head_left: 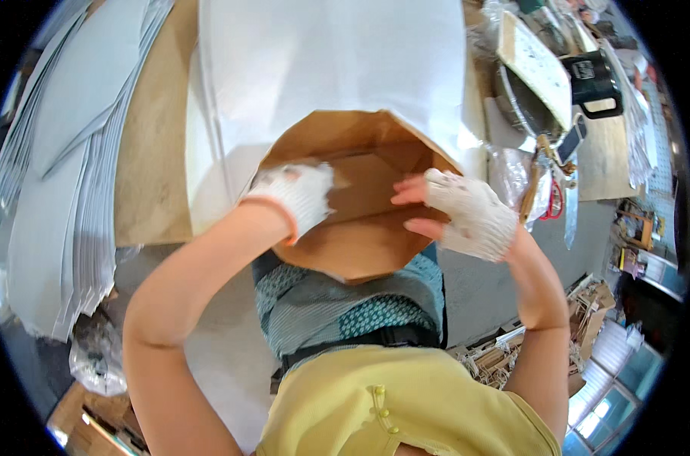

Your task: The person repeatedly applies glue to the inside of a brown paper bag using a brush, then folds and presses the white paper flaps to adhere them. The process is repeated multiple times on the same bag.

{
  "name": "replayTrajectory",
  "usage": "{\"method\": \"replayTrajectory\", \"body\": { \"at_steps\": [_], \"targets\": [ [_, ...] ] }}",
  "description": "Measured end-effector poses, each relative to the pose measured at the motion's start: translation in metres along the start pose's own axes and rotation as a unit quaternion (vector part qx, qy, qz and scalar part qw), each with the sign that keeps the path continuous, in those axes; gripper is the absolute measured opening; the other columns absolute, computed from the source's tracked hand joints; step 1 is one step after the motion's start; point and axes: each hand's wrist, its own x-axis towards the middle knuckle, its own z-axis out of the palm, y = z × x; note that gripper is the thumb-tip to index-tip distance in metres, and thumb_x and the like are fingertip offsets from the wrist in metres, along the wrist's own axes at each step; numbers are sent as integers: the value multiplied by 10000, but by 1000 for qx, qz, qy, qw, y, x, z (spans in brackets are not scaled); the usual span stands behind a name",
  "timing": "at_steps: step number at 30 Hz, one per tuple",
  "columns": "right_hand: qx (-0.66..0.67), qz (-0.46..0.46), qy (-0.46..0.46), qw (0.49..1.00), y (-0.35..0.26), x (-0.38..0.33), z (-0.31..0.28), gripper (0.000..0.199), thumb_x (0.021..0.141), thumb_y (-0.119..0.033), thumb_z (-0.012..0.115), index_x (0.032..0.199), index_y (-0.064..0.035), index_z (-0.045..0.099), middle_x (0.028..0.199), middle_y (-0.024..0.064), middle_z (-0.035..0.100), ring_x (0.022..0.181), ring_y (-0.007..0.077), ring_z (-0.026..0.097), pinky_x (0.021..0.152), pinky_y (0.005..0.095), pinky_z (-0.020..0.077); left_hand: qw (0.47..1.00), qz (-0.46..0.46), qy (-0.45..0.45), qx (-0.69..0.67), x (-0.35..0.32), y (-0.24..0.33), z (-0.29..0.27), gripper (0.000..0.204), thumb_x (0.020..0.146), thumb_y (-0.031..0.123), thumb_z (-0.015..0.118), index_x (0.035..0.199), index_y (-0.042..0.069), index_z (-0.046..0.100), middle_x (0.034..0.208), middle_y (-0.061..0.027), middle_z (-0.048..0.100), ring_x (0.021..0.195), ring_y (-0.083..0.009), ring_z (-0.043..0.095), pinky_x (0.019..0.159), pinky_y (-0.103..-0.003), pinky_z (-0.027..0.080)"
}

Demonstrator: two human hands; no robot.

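Note:
A large paper bag, white outside and brown within, lies on the table with its mouth spread wide toward me. My left hand, in a white knit glove with an orange cuff, is at the left side of the mouth. Motion blurs its fingers, so their grip is unclear. On the opposite side, my right hand wears a similar glove with bare fingertips showing. Its fingers and thumb are apart, reaching in over the brown lining, and nothing shows between them.
Stacked flat white paper bags hang over the wooden table at left. At right are a metal pot under a pale board, a black mug, a phone and red-handled scissors. Cardboard scraps lie below.

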Motion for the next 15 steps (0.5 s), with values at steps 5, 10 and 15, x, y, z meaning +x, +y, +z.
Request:
{"method": "replayTrajectory", "body": {
  "at_steps": [5, 10, 15],
  "targets": [
    [-44, 163, 240, 956, 70, -91, -35, 337, 859, -76, 651, 1191, -128, 675, 1104, 101, 654, 1007, 251, 626, 922, 369, 496, 975, 56, 214, -31, -28, -35, 43, 784, 740, 319, 808, 1357, -13, 457, 1355, -202, 499, 1302, -347, 466, 1118, -416, 376],
    [-453, 178, 205, 849, 149, -120, -28, 282, 876, -151, 565, 1126, -208, 683, 1166, 85, 601, 1128, 284, 565, 973, 462, 439, 970, 54, 228, -68, -28, -43, 54, 622, 527, 210, 931, 928, 14, 498, 953, -132, 485, 898, -337, 494, 791, -431, 420],
    [-228, 175, 431, 855, 135, -95, -82, 121, 839, -156, 699, 941, -92, 713, 847, 57, 689, 799, 197, 649, 725, 317, 507, 945, 77, 296, -113, -20, -26, 48, 597, 497, 104, 893, 910, 40, 467, 901, -118, 503, 854, -329, 521, 751, -427, 436]
  ]
}}
